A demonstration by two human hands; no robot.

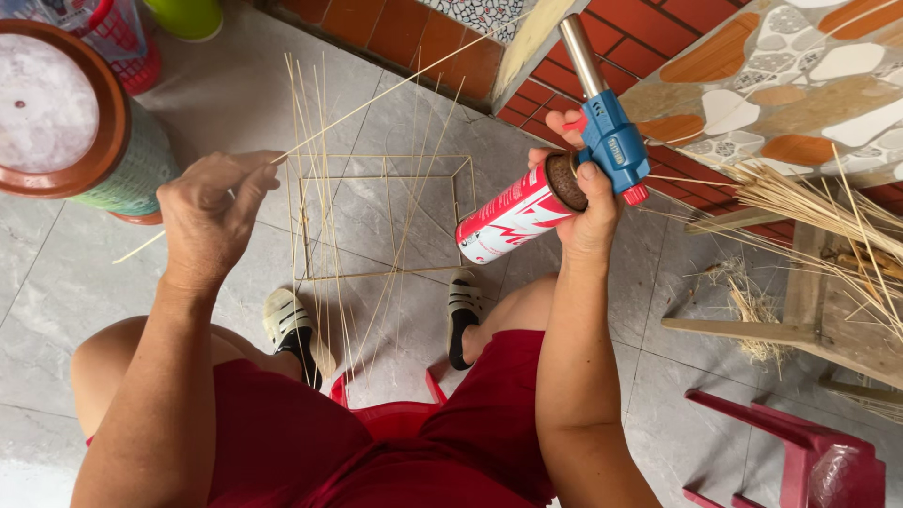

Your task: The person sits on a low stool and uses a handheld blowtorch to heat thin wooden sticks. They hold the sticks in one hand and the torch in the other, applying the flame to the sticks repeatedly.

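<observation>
My right hand [585, 193] grips a gas torch [602, 132] with a blue head and a metal nozzle pointing up and away, mounted on a red and white gas can [508, 218]. My left hand [212, 212] pinches a long thin bamboo stick [395, 87] that slants up to the right. Below the hands, a square frame of thin bamboo sticks [386, 214] stands on the grey tiled floor, with several loose sticks leaning across it. My knees, red shorts and sandalled feet show beneath.
A round lidded container with a brown rim [66, 113] stands at the left. A bundle of bamboo strips [818, 212] lies on a wooden bench at the right. A red plastic stool [800, 452] is at the lower right. A brick and stone wall [752, 66] runs behind.
</observation>
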